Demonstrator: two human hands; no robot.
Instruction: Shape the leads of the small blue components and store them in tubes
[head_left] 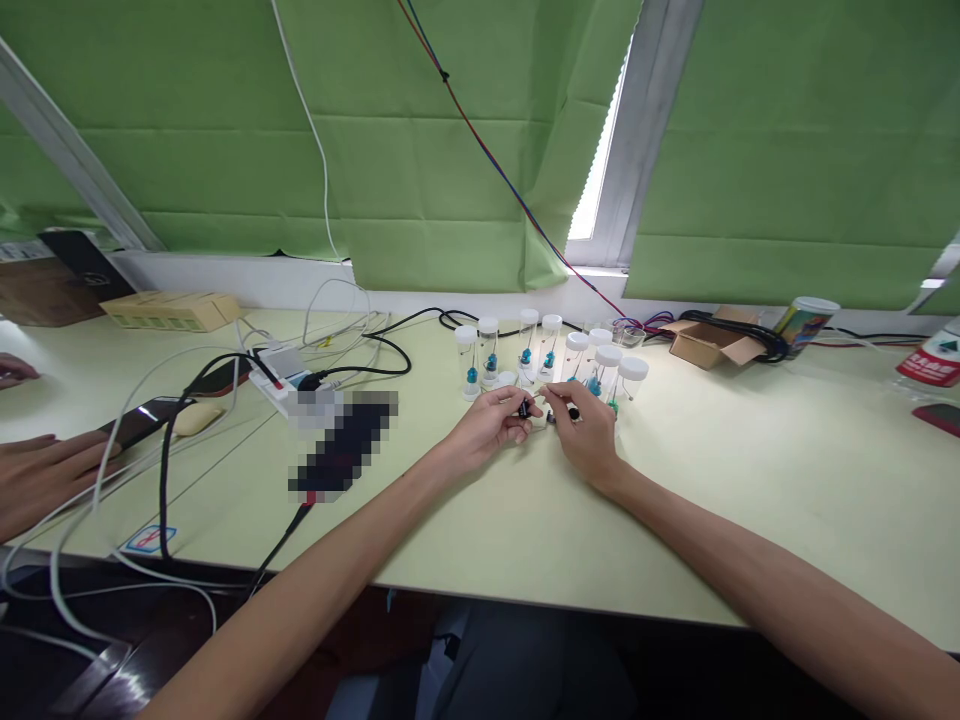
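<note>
My left hand (487,425) is closed round a small black part (523,409), pinched between its thumb and fingers. Close beside it, my right hand (589,435) is closed in a pinch, its fingertips almost meeting the left ones. Whatever is between the right fingertips is too small to make out. Small dark pieces (574,413) lie partly hidden by the right hand. Just beyond both hands stand several clear tubes (489,348) with white caps, each holding a thin wire and a blue-green piece. The right hand partly covers some of the tubes (632,370).
A power strip (274,380) with tangled cables stands to the left, near a pixelated dark object (345,450). Another person's hand (60,475) rests at the far left. An open cardboard box (712,340), a can (806,325) and a bottle (934,360) stand at the right.
</note>
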